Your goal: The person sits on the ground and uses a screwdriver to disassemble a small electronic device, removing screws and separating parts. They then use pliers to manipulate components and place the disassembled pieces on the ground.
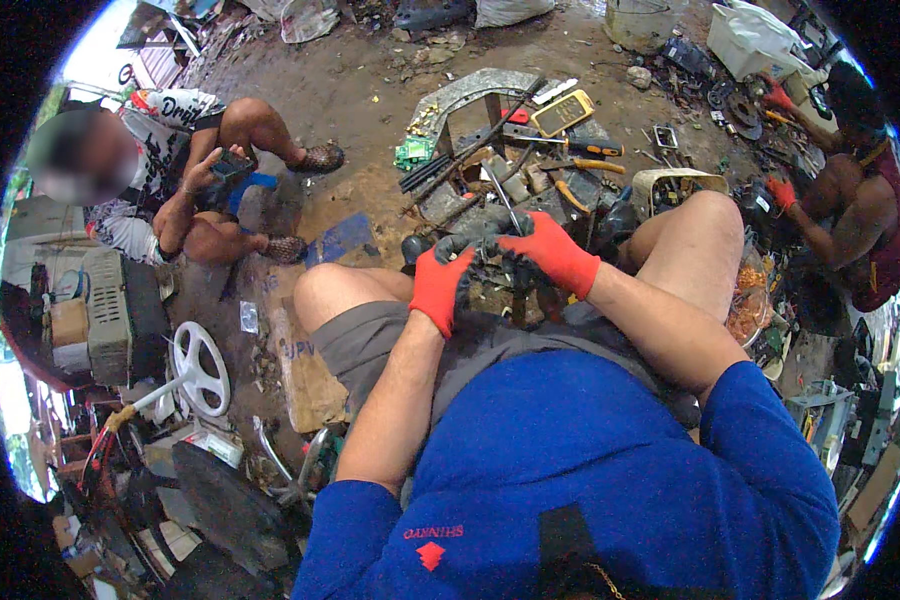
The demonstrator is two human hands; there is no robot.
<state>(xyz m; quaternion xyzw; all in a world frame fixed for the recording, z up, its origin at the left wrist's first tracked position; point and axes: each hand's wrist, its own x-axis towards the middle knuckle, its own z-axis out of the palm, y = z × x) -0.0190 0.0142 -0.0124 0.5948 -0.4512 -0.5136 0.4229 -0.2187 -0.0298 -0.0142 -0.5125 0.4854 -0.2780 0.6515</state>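
Two gloved hands meet over the near edge of a low, cluttered metal workbench, just beyond the lap. The left hand, in a red glove with dark fingers, is curled against a small dark part. The right hand is closed opposite it, apparently pinching the same piece, though the dark glove fingers blend into it and I cannot tell where each grip falls. A thin metal shaft slants from the right hand's fingers toward the middle of the bench; it may be a screwdriver blade, but its handle is hidden.

As for progress, I judge this piece unfinished, since it is in the hands and not set down; whether anything has come off it is too small to tell. Some sorting looks done: a green circuit board lies at the left edge, below brassy bits at the far left corner. Mixed scrap heaped across the middle suggests plenty left. Toward the right edge, orange-handled pliers and an orange-and-black screwdriver lie out of the grasp. A yellow-cased meter rests near the far right corner.
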